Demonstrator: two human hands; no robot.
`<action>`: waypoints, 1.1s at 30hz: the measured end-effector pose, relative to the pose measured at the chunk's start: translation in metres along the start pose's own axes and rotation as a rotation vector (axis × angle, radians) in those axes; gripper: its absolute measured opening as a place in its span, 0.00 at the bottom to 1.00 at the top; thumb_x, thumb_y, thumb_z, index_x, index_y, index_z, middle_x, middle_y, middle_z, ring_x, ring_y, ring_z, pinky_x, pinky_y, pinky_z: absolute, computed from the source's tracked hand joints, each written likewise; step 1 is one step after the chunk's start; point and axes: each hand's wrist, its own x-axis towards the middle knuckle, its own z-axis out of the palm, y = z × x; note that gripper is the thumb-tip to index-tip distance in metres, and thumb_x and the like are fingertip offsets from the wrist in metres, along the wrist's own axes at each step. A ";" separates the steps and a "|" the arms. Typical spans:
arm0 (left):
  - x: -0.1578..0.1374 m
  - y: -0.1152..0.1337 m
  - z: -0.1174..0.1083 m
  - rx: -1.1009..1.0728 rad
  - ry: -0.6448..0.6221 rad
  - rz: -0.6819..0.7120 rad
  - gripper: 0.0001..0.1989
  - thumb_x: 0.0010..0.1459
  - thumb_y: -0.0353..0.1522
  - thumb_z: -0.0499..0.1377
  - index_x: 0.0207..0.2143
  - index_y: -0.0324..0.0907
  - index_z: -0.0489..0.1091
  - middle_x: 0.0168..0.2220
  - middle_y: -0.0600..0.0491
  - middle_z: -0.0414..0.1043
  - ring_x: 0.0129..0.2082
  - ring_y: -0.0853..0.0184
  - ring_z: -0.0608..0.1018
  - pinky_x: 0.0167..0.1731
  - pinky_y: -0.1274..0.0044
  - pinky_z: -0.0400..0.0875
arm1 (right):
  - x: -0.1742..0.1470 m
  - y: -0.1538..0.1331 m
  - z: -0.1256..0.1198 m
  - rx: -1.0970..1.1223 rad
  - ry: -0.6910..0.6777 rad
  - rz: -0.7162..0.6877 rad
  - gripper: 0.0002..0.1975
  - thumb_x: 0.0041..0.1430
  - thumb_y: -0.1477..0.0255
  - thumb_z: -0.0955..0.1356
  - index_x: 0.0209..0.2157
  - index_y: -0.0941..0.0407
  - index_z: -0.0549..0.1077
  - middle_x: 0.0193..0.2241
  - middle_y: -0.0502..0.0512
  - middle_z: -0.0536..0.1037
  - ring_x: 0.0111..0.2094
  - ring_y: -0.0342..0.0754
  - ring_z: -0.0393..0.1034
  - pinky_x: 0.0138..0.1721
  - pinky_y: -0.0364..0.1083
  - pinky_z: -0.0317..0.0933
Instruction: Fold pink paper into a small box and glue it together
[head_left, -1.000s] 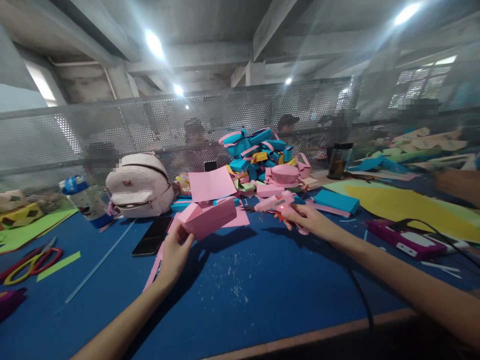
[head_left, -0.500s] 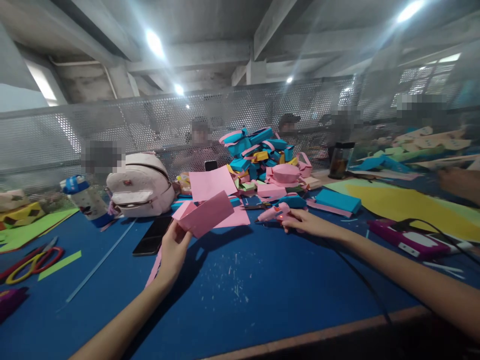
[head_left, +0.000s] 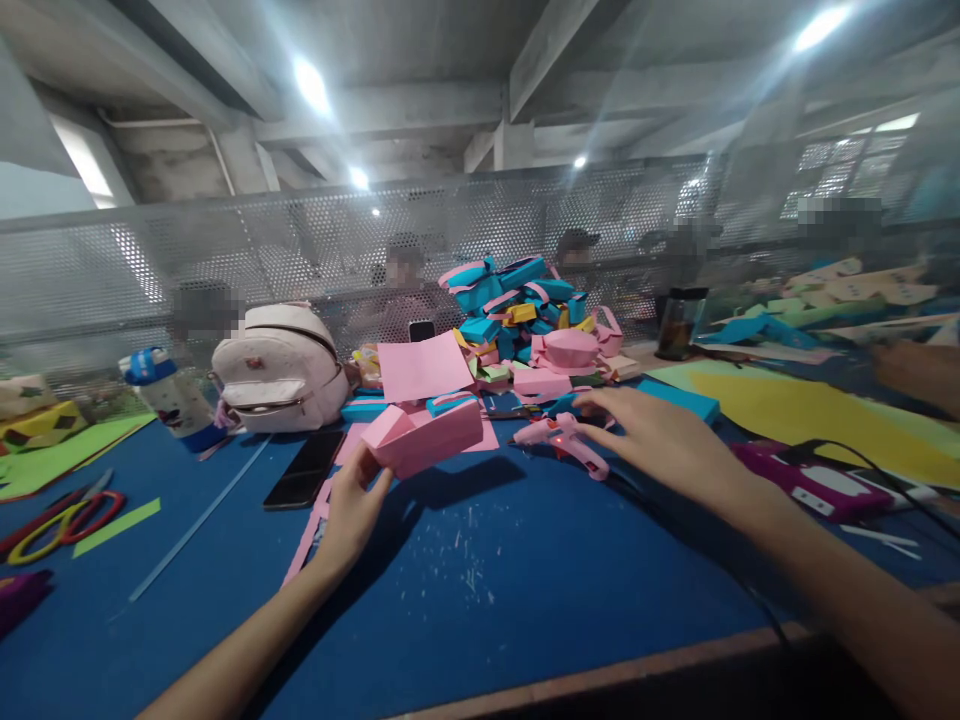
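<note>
A pink folded-paper box (head_left: 427,440) is pinched at its left end between the thumb and fingers of my left hand (head_left: 358,505), raised above the blue table. My right hand (head_left: 637,430) has its fingers apart over a pink glue gun (head_left: 559,435), which rests on the table with its nozzle to the left and a small red light on. Whether a fingertip still touches the gun I cannot tell. Behind the box stands a pink paper sheet (head_left: 424,365). A pink strip (head_left: 307,535) lies partly behind my left wrist.
A heap of blue, pink and yellow paper pieces (head_left: 525,310) rises at the back. A white backpack (head_left: 281,370), a bottle (head_left: 176,405) and a phone (head_left: 306,470) stand or lie left, scissors (head_left: 67,525) farther left. Right are a purple box (head_left: 817,480), yellow sheets (head_left: 810,410) and the gun's cord.
My right hand has let go of the glue gun and lifted, its fingers opening. The pink box has moved slightly right and down and turned in my left hand.
</note>
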 end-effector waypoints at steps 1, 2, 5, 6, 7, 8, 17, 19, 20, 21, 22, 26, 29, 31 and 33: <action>0.000 -0.001 0.000 0.007 -0.020 0.009 0.21 0.57 0.36 0.60 0.53 0.41 0.67 0.53 0.45 0.73 0.52 0.59 0.76 0.52 0.67 0.70 | -0.002 -0.018 0.000 -0.110 0.079 -0.083 0.14 0.61 0.60 0.67 0.44 0.53 0.74 0.44 0.61 0.76 0.46 0.60 0.69 0.43 0.54 0.62; -0.001 -0.001 0.000 0.018 -0.041 0.019 0.21 0.57 0.36 0.60 0.53 0.41 0.67 0.54 0.46 0.73 0.51 0.60 0.76 0.52 0.68 0.70 | -0.002 -0.035 0.003 -0.154 0.088 -0.193 0.15 0.62 0.62 0.66 0.48 0.52 0.71 0.48 0.60 0.74 0.49 0.59 0.67 0.47 0.54 0.61; -0.003 -0.005 -0.001 0.060 -0.096 0.050 0.22 0.58 0.35 0.59 0.55 0.42 0.66 0.54 0.46 0.72 0.51 0.60 0.76 0.52 0.68 0.71 | 0.003 -0.071 0.023 -0.159 0.090 -0.450 0.17 0.62 0.66 0.67 0.52 0.53 0.68 0.52 0.58 0.72 0.54 0.56 0.65 0.54 0.53 0.59; -0.004 -0.006 -0.002 0.073 -0.108 0.056 0.22 0.59 0.34 0.59 0.55 0.42 0.66 0.54 0.46 0.72 0.52 0.59 0.76 0.52 0.68 0.71 | 0.007 -0.077 0.032 -0.160 0.090 -0.484 0.17 0.62 0.66 0.68 0.51 0.54 0.68 0.52 0.58 0.72 0.54 0.56 0.64 0.54 0.53 0.58; -0.004 -0.007 -0.002 0.086 -0.119 0.061 0.22 0.59 0.34 0.59 0.55 0.42 0.66 0.54 0.46 0.72 0.52 0.59 0.76 0.52 0.68 0.71 | 0.012 -0.080 0.041 -0.147 0.097 -0.501 0.17 0.61 0.66 0.69 0.51 0.55 0.68 0.51 0.59 0.73 0.53 0.55 0.65 0.54 0.53 0.58; -0.005 -0.008 -0.003 0.098 -0.132 0.066 0.22 0.59 0.34 0.59 0.55 0.42 0.67 0.54 0.46 0.72 0.52 0.59 0.76 0.52 0.67 0.71 | 0.016 -0.081 0.049 -0.125 0.103 -0.506 0.16 0.60 0.67 0.70 0.49 0.55 0.68 0.49 0.58 0.74 0.52 0.55 0.66 0.52 0.53 0.59; -0.008 -0.004 -0.004 0.146 -0.308 0.107 0.23 0.61 0.34 0.57 0.59 0.45 0.64 0.59 0.48 0.68 0.56 0.59 0.72 0.56 0.66 0.67 | 0.023 -0.063 0.080 0.210 0.123 -0.433 0.04 0.58 0.74 0.72 0.31 0.53 0.73 0.32 0.49 0.77 0.37 0.48 0.68 0.41 0.48 0.60; -0.008 -0.002 -0.003 0.164 -0.335 0.124 0.23 0.61 0.34 0.57 0.59 0.45 0.64 0.59 0.48 0.68 0.57 0.59 0.72 0.56 0.66 0.67 | 0.021 -0.061 0.082 0.240 0.128 -0.446 0.04 0.58 0.75 0.72 0.31 0.53 0.73 0.32 0.50 0.77 0.37 0.49 0.68 0.41 0.48 0.60; -0.008 -0.001 -0.003 0.177 -0.345 0.134 0.23 0.61 0.34 0.57 0.59 0.45 0.64 0.59 0.48 0.68 0.57 0.59 0.72 0.56 0.66 0.67 | 0.020 -0.060 0.082 0.248 0.131 -0.453 0.04 0.58 0.75 0.71 0.31 0.53 0.73 0.32 0.50 0.77 0.37 0.49 0.68 0.41 0.48 0.60; -0.008 0.000 -0.003 0.194 -0.353 0.145 0.22 0.61 0.33 0.57 0.59 0.44 0.64 0.58 0.48 0.69 0.57 0.59 0.72 0.56 0.66 0.67 | 0.020 -0.059 0.083 0.254 0.135 -0.460 0.04 0.58 0.75 0.71 0.31 0.53 0.73 0.32 0.50 0.77 0.37 0.49 0.68 0.41 0.48 0.60; -0.008 0.001 -0.003 0.214 -0.359 0.158 0.22 0.61 0.33 0.57 0.58 0.44 0.65 0.58 0.48 0.69 0.56 0.59 0.73 0.56 0.67 0.68 | 0.019 -0.059 0.083 0.259 0.141 -0.466 0.04 0.58 0.75 0.71 0.31 0.53 0.73 0.32 0.50 0.77 0.37 0.49 0.68 0.41 0.48 0.60; -0.009 0.006 -0.002 0.290 -0.363 0.204 0.20 0.61 0.33 0.56 0.56 0.42 0.67 0.55 0.47 0.72 0.53 0.60 0.75 0.54 0.68 0.69 | 0.018 -0.057 0.086 0.276 0.169 -0.487 0.04 0.58 0.76 0.71 0.31 0.54 0.73 0.32 0.50 0.78 0.37 0.48 0.68 0.41 0.48 0.60; -0.010 0.008 -0.001 0.320 -0.366 0.227 0.20 0.61 0.33 0.56 0.56 0.41 0.68 0.53 0.47 0.73 0.52 0.60 0.76 0.53 0.68 0.70 | 0.017 -0.057 0.086 0.277 0.176 -0.504 0.03 0.59 0.75 0.70 0.31 0.54 0.73 0.32 0.51 0.78 0.37 0.49 0.69 0.42 0.49 0.60; -0.010 0.007 -0.002 0.332 -0.364 0.241 0.19 0.61 0.32 0.56 0.55 0.41 0.68 0.52 0.47 0.75 0.50 0.60 0.77 0.51 0.68 0.71 | 0.016 -0.057 0.087 0.273 0.176 -0.513 0.03 0.60 0.74 0.70 0.31 0.54 0.73 0.32 0.51 0.78 0.37 0.49 0.69 0.42 0.49 0.60; -0.010 0.007 -0.002 0.339 -0.358 0.255 0.19 0.61 0.32 0.56 0.55 0.41 0.69 0.51 0.47 0.75 0.50 0.60 0.78 0.50 0.68 0.72 | 0.016 -0.058 0.087 0.269 0.178 -0.519 0.04 0.60 0.75 0.70 0.31 0.54 0.73 0.32 0.51 0.78 0.38 0.48 0.69 0.42 0.49 0.60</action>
